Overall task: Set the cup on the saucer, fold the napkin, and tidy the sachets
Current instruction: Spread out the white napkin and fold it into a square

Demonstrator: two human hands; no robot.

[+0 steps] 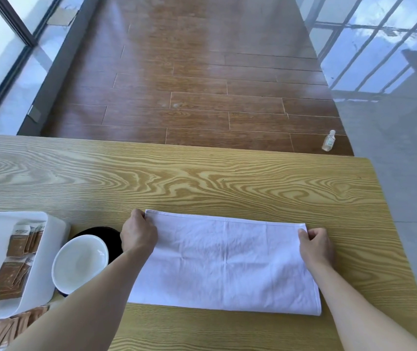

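the far half of the table is bare wood with room to move, but on the left the white cup and sachet tray stand close together.

Two bare forearms — no sleeves, rings or watch

Creased white cloth napkin on a smooth wood-grain table; glossy cup.

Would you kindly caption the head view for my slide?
Both hands, left hand and right hand, pinch the folded white napkin's far corners.
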